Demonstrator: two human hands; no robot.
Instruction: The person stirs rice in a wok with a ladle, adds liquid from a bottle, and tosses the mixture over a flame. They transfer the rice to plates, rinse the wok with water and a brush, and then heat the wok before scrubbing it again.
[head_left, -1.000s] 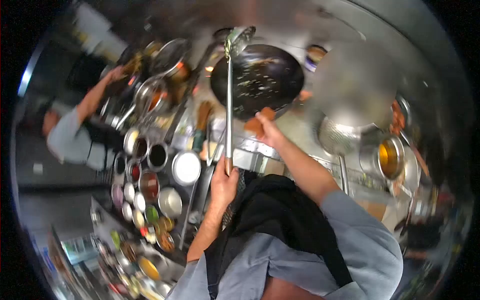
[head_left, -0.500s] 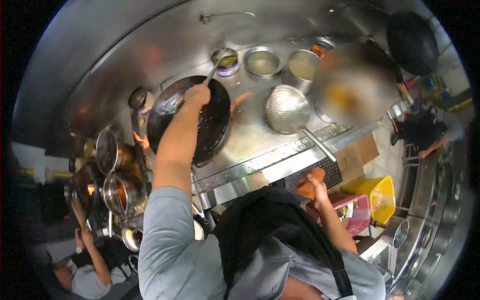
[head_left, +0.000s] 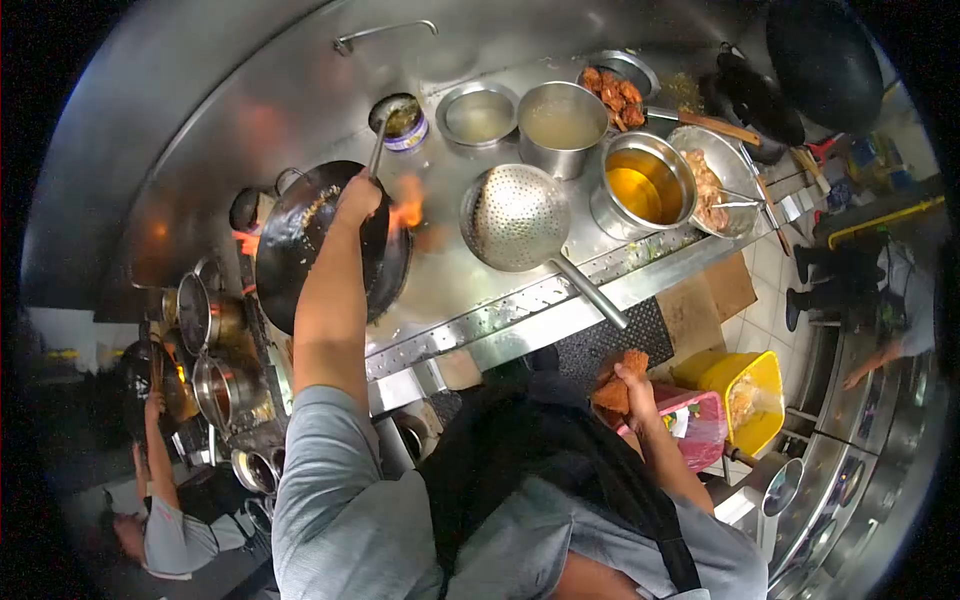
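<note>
My left hand point(head_left: 360, 197) is closed round the handle of a ladle point(head_left: 377, 150), whose head is in a small tin point(head_left: 404, 124) with a purple label. Below that hand and forearm sits a black wok point(head_left: 325, 240), with small food bits inside and flames point(head_left: 408, 202) at its right edge. My right hand point(head_left: 638, 385) grips an orange-brown cloth point(head_left: 620, 382) by the front edge of the stove, over the dark mat. A perforated strainer point(head_left: 515, 217) lies on the steel top between the two hands, its handle over the front rail.
Metal pots point(head_left: 565, 125), an oil pot point(head_left: 643, 188), a bowl of pale meat point(head_left: 705, 180) and reddish fried pieces point(head_left: 615, 98) stand right. Pink point(head_left: 700, 430) and yellow point(head_left: 755, 400) bins are below. Co-workers appear at left point(head_left: 180, 530) and right point(head_left: 905, 290).
The view has shifted, so the wok and tin appear further left. The flame beside the wok is larger. The blur over the right-hand pots has gone. Both hands keep their holds.
</note>
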